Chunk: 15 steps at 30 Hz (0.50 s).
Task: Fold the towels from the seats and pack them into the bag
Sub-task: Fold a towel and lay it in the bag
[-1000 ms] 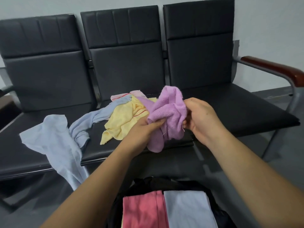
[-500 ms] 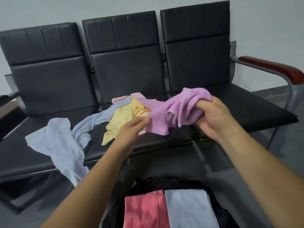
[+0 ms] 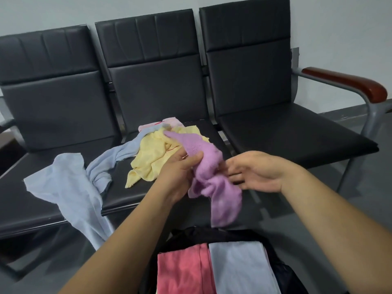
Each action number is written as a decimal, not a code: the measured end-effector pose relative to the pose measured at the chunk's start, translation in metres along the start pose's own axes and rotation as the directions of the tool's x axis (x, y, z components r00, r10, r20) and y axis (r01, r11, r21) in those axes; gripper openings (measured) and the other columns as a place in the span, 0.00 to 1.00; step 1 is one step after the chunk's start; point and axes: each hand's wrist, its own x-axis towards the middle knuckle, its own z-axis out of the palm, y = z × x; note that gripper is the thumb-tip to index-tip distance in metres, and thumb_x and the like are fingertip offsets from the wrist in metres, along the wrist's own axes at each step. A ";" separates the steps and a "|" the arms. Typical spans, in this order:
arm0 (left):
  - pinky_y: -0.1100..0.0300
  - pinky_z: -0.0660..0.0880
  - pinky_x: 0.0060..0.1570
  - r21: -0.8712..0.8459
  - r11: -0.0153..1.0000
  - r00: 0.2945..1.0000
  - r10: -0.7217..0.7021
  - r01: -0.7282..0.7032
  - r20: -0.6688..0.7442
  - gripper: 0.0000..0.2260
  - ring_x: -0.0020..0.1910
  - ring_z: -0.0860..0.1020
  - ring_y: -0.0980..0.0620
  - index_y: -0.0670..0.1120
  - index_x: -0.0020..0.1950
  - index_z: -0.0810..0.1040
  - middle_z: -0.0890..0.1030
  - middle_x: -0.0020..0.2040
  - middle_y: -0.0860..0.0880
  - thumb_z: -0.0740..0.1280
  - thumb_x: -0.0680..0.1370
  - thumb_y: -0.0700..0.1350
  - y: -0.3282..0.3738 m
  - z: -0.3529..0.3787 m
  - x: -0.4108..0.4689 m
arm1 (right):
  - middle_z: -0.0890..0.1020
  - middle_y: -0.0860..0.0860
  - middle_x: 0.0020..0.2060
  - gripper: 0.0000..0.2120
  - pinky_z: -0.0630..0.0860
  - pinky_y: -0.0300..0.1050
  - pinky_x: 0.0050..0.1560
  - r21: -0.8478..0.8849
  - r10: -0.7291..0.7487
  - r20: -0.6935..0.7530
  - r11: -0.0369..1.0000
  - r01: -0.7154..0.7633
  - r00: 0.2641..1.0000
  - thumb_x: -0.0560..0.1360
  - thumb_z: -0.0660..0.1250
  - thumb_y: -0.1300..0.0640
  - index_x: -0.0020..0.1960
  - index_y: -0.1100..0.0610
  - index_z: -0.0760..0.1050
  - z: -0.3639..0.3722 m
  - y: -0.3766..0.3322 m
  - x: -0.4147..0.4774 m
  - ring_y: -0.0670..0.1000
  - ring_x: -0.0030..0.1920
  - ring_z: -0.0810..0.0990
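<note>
Grey wall behind, row of black seats w/ a wooden armrest on the far right, plain waiting-room look. Purple towel is the one in play: still a crumpled wad, up in the air over the front edge of the middle seat, lower end dangling just above the bag. Left hand has it clamped, thumb over the top and fingers wrapped round the bunched middle. Right hand is just beside it, fingers pretty straight, tips against the cloth, not closed round anything afaict. So imo this is the sort-it-out step: find the corners before any fold happens. Next move prob needs the right hand to pinch an edge or corner and pull away from the left so the thing opens flat, then halve it. It's fluffy and floppy, so corners will hide in the bunch. Further out, the yellow towel sits heaped on the middle seat w/ a pale pink towel behind it, and the blue towel snakes across to the left seat and hangs off the front edge. All 3 unfolded. Bag at the bottom already holds a folded pink one and a folded whitish one side by side, so roughly a third done I'd guess.
</note>
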 end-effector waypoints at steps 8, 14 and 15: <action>0.50 0.81 0.58 0.260 0.939 0.921 -0.292 0.225 0.258 0.19 0.58 0.82 0.43 0.38 0.64 0.79 0.82 0.61 0.38 0.71 0.77 0.46 -0.011 -0.002 -0.017 | 0.85 0.64 0.55 0.09 0.78 0.55 0.65 0.277 0.007 -0.267 0.958 0.070 0.964 0.79 0.71 0.61 0.54 0.66 0.83 0.027 0.022 0.022 0.59 0.57 0.83; 0.48 0.78 0.48 -0.112 0.933 0.929 -0.354 0.342 -0.111 0.23 0.57 0.79 0.42 0.39 0.66 0.75 0.80 0.59 0.41 0.62 0.83 0.58 -0.008 -0.017 -0.006 | 0.86 0.53 0.42 0.04 0.80 0.44 0.47 0.041 -0.261 -0.193 0.961 0.274 0.946 0.75 0.73 0.65 0.43 0.59 0.84 0.021 0.013 0.008 0.51 0.46 0.85; 0.48 0.78 0.47 -0.147 0.936 0.929 -0.339 0.319 -0.145 0.19 0.56 0.79 0.41 0.40 0.63 0.76 0.81 0.57 0.40 0.63 0.83 0.55 -0.007 -0.016 -0.005 | 0.85 0.51 0.39 0.04 0.78 0.42 0.43 0.024 -0.229 -0.130 0.972 0.234 0.965 0.75 0.73 0.66 0.42 0.59 0.84 0.023 0.013 0.006 0.49 0.43 0.84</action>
